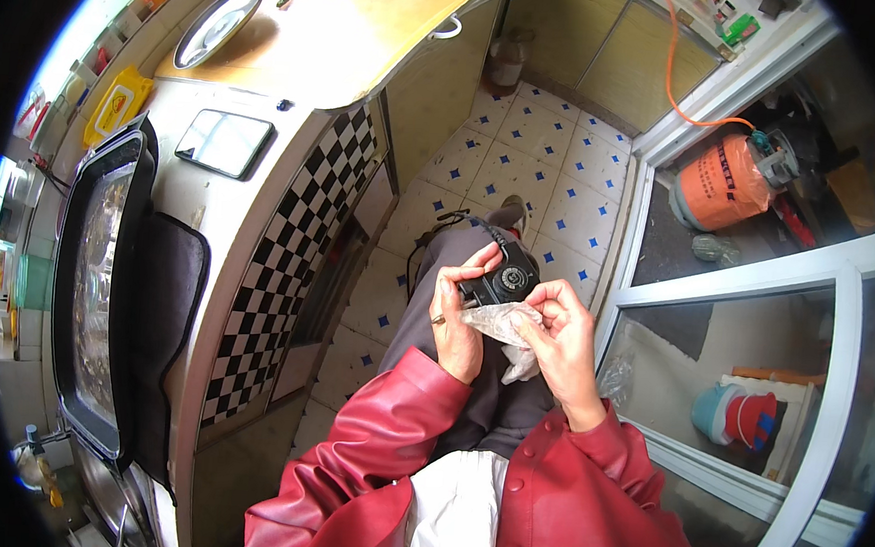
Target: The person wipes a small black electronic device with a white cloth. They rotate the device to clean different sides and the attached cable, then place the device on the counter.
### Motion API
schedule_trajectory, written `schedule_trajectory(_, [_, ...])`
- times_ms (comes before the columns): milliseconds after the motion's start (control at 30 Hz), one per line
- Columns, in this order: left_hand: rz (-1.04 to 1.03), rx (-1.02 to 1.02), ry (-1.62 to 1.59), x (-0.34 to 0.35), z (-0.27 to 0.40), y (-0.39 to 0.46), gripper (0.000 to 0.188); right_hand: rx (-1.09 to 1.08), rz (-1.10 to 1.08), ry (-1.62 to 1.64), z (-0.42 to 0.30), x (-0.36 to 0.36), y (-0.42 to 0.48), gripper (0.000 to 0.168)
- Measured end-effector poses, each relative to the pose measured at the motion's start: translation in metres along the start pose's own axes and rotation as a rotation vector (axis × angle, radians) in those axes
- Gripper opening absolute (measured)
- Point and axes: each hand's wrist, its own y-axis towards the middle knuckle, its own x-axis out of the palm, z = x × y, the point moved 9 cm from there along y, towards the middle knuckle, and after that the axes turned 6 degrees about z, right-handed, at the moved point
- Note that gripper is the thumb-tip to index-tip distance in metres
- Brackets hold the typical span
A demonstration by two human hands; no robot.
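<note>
Above my lap, my left hand (457,320) is closed around a black device with a round dial (511,279) and a cable at its top; a ring shows on one finger. My right hand (562,341) pinches a crumpled whitish cloth or tissue (506,323) between thumb and fingers. The cloth lies against the device's lower edge, and part of it hangs down below my fingers. Whether my left fingertips also touch the cloth, I cannot tell.
At left is a counter with a smartphone (224,143), a black rectangular pan (98,290), a yellow wipes pack (118,107) and a metal lid (220,25). A gas cylinder (728,182) with an orange hose stands behind the white-framed glass partition (737,283) at right.
</note>
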Motion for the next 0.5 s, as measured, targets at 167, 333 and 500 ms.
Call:
schedule_trajectory(167, [-0.097,0.119,0.118,0.006,0.008,-0.005,0.043,0.285,0.142,0.322,0.038,-0.006,-0.006,0.035])
schedule_trajectory(333, [-0.153,0.228,0.319,0.017,0.024,-0.012,0.043,0.497,0.112,0.523,0.053,0.004,-0.014,0.038])
schedule_trajectory(500, [-0.181,0.263,0.355,0.021,0.026,-0.016,0.041,0.442,0.136,0.514,0.057,0.003,-0.011,0.031])
